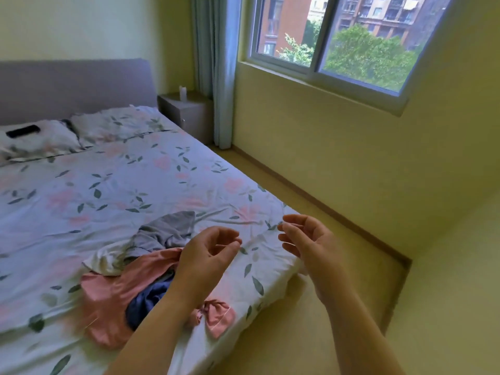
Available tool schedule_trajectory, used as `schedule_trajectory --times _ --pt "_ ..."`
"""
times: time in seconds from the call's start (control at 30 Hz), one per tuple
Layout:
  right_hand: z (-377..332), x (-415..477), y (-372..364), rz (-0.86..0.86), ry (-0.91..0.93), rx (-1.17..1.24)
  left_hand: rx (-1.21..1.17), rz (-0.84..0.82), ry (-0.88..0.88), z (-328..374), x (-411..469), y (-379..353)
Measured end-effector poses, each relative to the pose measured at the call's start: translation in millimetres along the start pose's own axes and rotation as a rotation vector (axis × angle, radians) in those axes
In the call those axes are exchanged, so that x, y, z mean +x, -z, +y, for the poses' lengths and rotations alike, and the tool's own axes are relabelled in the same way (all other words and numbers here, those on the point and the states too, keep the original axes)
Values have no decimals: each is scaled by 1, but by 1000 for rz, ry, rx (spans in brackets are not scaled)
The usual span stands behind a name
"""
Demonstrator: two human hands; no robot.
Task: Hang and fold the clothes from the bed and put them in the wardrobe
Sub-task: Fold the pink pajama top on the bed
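A heap of clothes lies near the bed's [113, 190] front right corner: a pink garment [113, 293], a dark blue one [146, 301] tucked in it, a grey one [165, 231] behind, and a white piece [108, 259]. My left hand [208, 253] hovers above the right edge of the heap, fingers loosely curled, holding nothing. My right hand [305, 239] hangs over the bed's corner, fingers relaxed and also holding nothing. No wardrobe is in view.
Two floral pillows [119, 125] lie at the grey headboard [73, 85], a black phone [23, 131] on the left one. A bedside table [186, 112] and curtain [216, 77] stand beyond. A narrow floor strip [311, 293] runs between bed and window wall.
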State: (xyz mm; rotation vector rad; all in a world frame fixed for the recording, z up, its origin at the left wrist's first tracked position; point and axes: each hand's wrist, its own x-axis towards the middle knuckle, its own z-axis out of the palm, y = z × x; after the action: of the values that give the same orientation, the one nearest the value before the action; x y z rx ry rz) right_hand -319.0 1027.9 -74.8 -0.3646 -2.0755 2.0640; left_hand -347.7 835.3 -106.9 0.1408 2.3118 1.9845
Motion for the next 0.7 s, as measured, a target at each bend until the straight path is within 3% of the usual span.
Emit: schedule_trajectory --times 0.3,0.7 --pt "18 127 -5 -320 -103 -74 15 313 121 -15 72 -18" --pt "72 261 -65 -498 -203 -262 5 532 255 -84 172 5"
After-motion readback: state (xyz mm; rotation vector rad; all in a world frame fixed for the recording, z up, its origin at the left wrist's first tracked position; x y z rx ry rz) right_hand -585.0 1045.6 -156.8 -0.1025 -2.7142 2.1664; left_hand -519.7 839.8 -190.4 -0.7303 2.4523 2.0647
